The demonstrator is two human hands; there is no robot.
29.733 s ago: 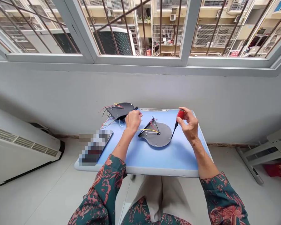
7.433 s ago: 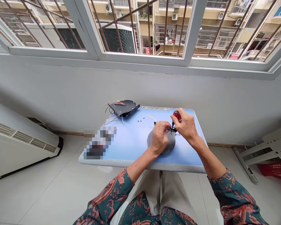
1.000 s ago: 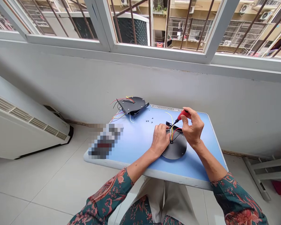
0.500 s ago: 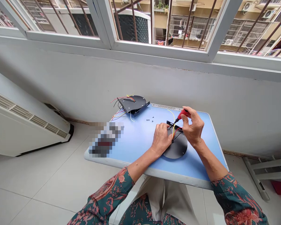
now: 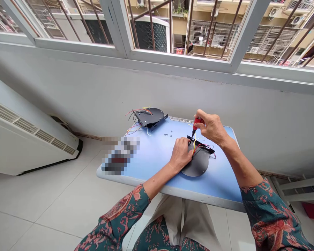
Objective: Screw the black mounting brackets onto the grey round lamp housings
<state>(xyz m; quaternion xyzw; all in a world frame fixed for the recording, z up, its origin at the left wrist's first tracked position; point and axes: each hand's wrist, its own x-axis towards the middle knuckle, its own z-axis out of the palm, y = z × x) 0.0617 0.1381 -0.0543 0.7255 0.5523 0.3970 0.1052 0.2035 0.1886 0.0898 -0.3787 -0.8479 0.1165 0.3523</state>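
Observation:
A round black plate [image 5: 199, 164] with a raised flange and coloured wires lies on the blue table. My left hand [image 5: 181, 153] grips its left side, fingertips close to the flange corner. In my right hand [image 5: 211, 127], a screwdriver with a red handle [image 5: 198, 122] stands nearly upright. Its dark shaft points down at the plate's corner beside my left fingertips; the very tip and any screw under it are hard to make out. Red, yellow, white and black wires [image 5: 194, 146] come out of the plate's middle, between my hands.
A second black plate assembly [image 5: 150, 116] with loose wires sits at the table's far left corner. Several small screws [image 5: 168, 134] lie mid-table. A pixelated patch [image 5: 117, 157] covers the left end. Behind the blue table [image 5: 151, 157] are a wall and barred windows.
My right hand has swung left and up, bringing the screwdriver from a slant to nearly upright. The flange's right end now shows. My left hand stays on the plate.

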